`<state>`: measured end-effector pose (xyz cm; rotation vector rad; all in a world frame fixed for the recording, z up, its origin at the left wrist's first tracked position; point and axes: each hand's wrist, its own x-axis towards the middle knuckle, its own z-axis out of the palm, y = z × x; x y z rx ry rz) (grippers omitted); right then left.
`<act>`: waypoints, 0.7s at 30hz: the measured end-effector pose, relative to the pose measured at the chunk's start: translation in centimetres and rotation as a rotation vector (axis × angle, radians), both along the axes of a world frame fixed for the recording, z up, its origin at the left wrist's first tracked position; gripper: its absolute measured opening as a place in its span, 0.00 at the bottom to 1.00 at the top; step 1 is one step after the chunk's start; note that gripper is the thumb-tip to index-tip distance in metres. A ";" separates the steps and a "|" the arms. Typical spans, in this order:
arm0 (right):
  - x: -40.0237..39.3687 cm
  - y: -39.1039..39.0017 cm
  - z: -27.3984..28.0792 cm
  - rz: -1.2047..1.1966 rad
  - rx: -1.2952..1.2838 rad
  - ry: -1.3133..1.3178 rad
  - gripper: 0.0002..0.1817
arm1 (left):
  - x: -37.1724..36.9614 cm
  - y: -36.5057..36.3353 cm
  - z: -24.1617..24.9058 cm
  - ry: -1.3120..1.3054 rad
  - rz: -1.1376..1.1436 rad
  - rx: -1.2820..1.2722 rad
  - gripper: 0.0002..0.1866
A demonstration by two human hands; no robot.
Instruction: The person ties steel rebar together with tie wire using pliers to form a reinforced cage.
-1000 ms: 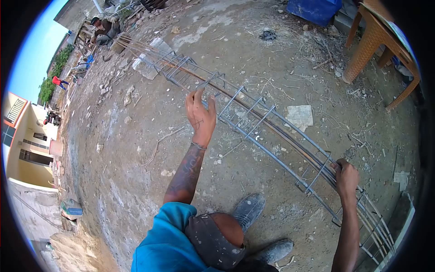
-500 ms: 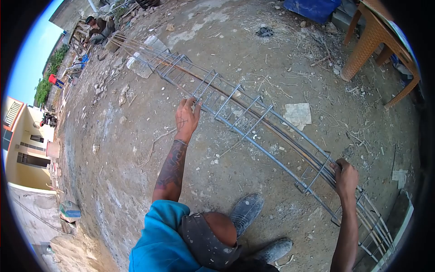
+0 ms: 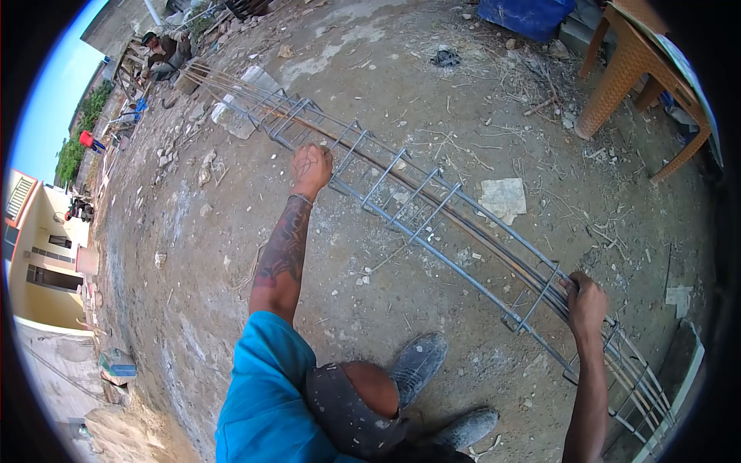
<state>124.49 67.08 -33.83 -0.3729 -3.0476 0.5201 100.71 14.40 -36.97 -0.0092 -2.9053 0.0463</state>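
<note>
A long rebar cage (image 3: 401, 220) of steel bars and square stirrups stretches diagonally from upper left to lower right. My left hand (image 3: 312, 167) is closed on the near side of the cage, left of its middle, fingers bent over the bar. Further down on the right, my right hand (image 3: 587, 302) wraps round the bars beside a stirrup. Loose-looking long bars (image 3: 505, 261) run inside the cage and extend beyond it at the upper left.
Pale stone blocks (image 3: 234, 117) lie under the cage's far end, near a seated person (image 3: 166, 54). A brown plastic chair (image 3: 617, 73) stands upper right, beside a blue object (image 3: 526, 15). A flat paper-like piece (image 3: 503, 198) lies on the ground.
My left hand has moved up and slightly left along the cage. My right hand stays at nearly the same spot, still gripping.
</note>
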 end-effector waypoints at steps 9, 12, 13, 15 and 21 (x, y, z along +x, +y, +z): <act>0.0 0.1 0.0 0.007 0.058 -0.014 0.09 | 16.2 14.8 1.2 0.046 -0.783 0.372 0.16; -0.3 0.1 0.3 0.035 0.097 -0.039 0.12 | 17.5 16.2 0.7 0.011 -0.800 0.345 0.19; -0.4 0.2 0.4 0.051 0.115 -0.071 0.13 | 17.5 16.2 0.7 0.036 -0.795 0.311 0.21; -0.4 0.2 0.3 0.051 0.124 -0.070 0.13 | 16.4 15.0 0.6 0.060 -0.720 0.350 0.21; -0.5 0.4 0.9 0.055 0.109 -0.058 0.14 | 14.2 13.2 1.1 -0.094 -0.716 0.241 0.20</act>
